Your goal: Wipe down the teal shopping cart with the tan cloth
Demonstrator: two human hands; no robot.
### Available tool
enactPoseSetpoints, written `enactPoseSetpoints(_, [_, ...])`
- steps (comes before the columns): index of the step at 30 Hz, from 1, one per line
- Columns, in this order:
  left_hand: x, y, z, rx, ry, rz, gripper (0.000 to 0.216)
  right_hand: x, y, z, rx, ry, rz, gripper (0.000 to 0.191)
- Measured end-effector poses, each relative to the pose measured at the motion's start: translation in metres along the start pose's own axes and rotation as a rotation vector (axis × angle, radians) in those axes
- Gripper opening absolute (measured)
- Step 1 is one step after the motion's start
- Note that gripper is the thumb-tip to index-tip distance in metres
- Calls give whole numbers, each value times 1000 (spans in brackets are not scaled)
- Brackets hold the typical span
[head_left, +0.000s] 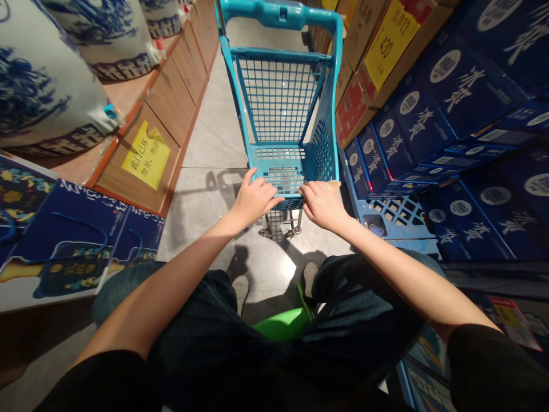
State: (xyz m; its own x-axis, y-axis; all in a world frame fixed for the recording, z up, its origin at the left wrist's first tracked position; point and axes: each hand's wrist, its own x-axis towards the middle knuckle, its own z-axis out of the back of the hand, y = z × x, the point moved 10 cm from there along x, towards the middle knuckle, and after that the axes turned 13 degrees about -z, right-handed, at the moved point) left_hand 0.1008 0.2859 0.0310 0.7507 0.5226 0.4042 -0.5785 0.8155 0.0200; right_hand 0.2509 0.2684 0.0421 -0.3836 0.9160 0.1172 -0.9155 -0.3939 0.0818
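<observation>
While both arms reach forward, 2 hands, left (254,198) and right (322,201), curled on the blue cart's (281,109) near rim.

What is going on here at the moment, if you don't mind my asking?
A person sits low in a shop aisle, on what looks like a green stool, with both hands on the near edge of a small blue shopping cart. The left hand and the right hand grip the cart's front rim. The basket looks empty. Stacked blue boxes line the right side; blue-and-white jars stand on a wooden shelf to the left.
</observation>
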Motion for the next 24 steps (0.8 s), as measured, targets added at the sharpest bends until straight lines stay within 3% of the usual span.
enactPoseSetpoints(3, [0,0,0,14,10,-2,25,3,26,-6,48,-9,50,40])
enactPoseSetpoints(6, [-2,0,1,95,45,-44,27,3,34,-5,51,7,101,43])
enactPoseSetpoints(15, [-4,3,3,12,17,-27,30,-7,-23,6,-43,64,10,31])
enactPoseSetpoints(19, [-1,0,1,10,-4,3,27,-1,0,0,-1,25,19,34])
enactPoseSetpoints(24, [-1,-3,2,84,3,-27,26,11,42,-4,-29,91,42,35])
